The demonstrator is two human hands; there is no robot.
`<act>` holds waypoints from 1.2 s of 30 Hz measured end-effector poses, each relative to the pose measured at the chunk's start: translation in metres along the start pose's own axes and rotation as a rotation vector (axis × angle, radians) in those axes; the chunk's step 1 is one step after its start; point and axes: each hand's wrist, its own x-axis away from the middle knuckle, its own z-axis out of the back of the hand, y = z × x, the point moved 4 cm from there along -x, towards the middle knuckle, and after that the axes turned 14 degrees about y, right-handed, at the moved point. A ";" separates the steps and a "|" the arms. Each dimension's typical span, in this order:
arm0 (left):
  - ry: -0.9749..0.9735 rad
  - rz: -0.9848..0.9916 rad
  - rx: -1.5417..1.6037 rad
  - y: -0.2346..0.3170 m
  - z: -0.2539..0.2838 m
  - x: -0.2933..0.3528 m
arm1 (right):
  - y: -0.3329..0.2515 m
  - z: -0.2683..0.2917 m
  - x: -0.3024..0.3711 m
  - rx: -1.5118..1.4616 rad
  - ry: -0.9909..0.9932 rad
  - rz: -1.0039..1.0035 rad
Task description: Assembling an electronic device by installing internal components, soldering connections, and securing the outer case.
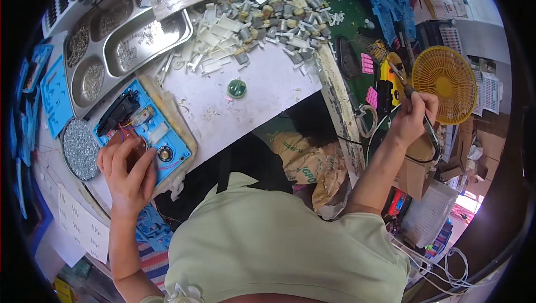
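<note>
Electronics casing (181, 145), blue, is lying near the steel compartment tray (101, 51); left hand (127, 177) is curling over it, pinch unclear; right hand (410, 121), right of the tray, is gripping a soldering iron (407, 86).

Your case (175, 142) is blue, your shirt (279, 250) pale green, the fan (445, 86) yellow, the cloth (153, 261) striped red, white and blue.

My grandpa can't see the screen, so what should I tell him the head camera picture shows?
A person's left hand is at an open blue case with wires and a round speaker, while the right hand holds what looks like a soldering iron out to the side. Beyond the case are a metal tray and heaped grey and white parts.
</note>
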 end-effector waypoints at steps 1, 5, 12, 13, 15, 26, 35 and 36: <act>0.006 -0.004 -0.014 0.000 0.001 0.001 | 0.004 0.001 -0.002 0.015 0.023 0.008; 0.019 0.018 -0.043 -0.001 0.004 0.007 | 0.025 0.017 -0.024 -0.020 0.113 0.018; 0.056 0.076 -0.004 -0.010 0.008 0.009 | 0.071 -0.025 0.010 0.187 0.015 -0.448; 0.106 0.088 0.004 -0.009 0.015 0.011 | 0.076 -0.015 0.015 0.105 0.014 -0.645; 0.179 0.210 -0.023 -0.015 0.025 0.024 | 0.087 -0.008 0.037 -0.541 -0.493 -0.967; 0.352 0.236 -0.046 -0.013 0.019 0.005 | -0.058 -0.253 0.279 0.054 -1.151 0.508; 0.201 0.242 -0.091 -0.016 -0.001 -0.014 | -0.068 -0.269 0.295 0.264 -1.273 0.679; 0.164 0.242 -0.114 -0.017 -0.006 -0.014 | -0.066 -0.270 0.293 0.254 -1.282 0.644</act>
